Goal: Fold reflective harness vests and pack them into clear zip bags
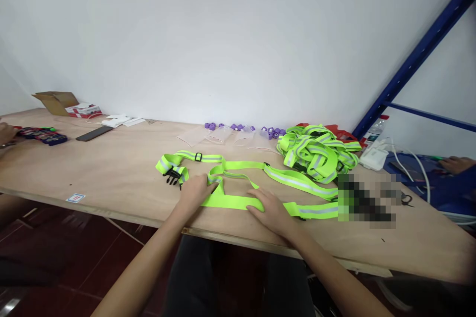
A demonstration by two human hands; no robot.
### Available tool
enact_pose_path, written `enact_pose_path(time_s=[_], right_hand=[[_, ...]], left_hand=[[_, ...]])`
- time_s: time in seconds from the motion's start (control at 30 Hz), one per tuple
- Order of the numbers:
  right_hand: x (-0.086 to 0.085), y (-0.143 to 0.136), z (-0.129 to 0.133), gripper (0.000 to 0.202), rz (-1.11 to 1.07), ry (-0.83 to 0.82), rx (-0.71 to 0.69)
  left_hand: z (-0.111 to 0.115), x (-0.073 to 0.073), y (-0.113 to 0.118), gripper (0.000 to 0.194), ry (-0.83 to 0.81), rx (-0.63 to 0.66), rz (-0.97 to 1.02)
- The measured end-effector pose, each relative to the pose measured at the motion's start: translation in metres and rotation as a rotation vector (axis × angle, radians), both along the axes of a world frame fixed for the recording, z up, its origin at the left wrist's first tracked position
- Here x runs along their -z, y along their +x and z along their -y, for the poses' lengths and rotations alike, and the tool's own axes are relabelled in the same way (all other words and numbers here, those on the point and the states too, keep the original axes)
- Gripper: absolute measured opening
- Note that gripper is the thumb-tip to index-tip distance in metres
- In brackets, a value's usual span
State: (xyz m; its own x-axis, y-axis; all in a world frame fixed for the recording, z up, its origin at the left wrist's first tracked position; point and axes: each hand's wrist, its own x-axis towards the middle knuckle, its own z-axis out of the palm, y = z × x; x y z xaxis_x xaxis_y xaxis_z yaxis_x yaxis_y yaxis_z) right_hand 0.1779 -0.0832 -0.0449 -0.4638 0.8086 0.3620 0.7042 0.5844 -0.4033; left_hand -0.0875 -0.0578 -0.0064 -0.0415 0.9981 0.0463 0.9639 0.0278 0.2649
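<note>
A lime-green harness of straps with silver stripes (232, 201) lies spread over the wooden table. My left hand (196, 192) rests on its near left part, fingers pressed on the strap, close to a black buckle (172, 175). With thumb and fingers round the strap's lower band, my right hand (268, 208) holds it further right. One thin strap runs up between the two hands. A black slider (198, 157) sits on the upper strap. The harness's right end reaches a blurred, pixelated patch.
A heap of green straps (318, 151) lies at the back right, beside a bottle (375, 131) and white cables. Purple rolls (275, 132) and clear bags (220, 134) line the wall. Further left are a dark phone (94, 133) and cardboard box (57, 102). Other people's hands show at both sides.
</note>
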Motion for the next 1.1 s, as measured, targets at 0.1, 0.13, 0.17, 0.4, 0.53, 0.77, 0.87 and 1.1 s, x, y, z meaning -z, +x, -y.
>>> enact_pose_path(time_s=[0.1,0.13,0.17,0.4,0.53,0.77,0.87,1.1], right_hand=[[-0.001,0.009,0.008,0.034,0.002,0.099,-0.041],[-0.001,0.014,0.012,0.030,0.014,0.155,-0.049],[-0.002,0.020,0.016,0.025,0.043,0.215,-0.049],[0.000,0.065,0.059,0.030,0.245,0.257,0.087],[0.001,0.075,0.084,0.040,0.216,0.092,0.098],[-0.013,0.105,0.109,0.030,0.095,0.087,0.187],[-0.015,0.146,0.105,0.027,0.017,0.222,0.522],[-0.006,0.201,0.105,0.043,-0.022,-0.041,0.578]], left_hand=[[0.003,0.000,-0.002,0.047,0.054,-0.036,-0.069],[0.004,0.001,-0.005,0.044,0.096,-0.025,-0.071],[0.005,0.002,-0.009,0.038,0.151,0.006,-0.079],[0.043,0.010,-0.016,0.028,0.683,0.511,-0.143],[0.084,0.023,0.004,0.029,0.583,0.673,-0.125],[0.089,0.055,-0.019,0.062,0.421,0.656,-0.241],[0.079,0.054,-0.037,0.057,0.361,0.603,-0.206],[0.090,0.029,0.037,0.049,0.383,0.736,0.031]])
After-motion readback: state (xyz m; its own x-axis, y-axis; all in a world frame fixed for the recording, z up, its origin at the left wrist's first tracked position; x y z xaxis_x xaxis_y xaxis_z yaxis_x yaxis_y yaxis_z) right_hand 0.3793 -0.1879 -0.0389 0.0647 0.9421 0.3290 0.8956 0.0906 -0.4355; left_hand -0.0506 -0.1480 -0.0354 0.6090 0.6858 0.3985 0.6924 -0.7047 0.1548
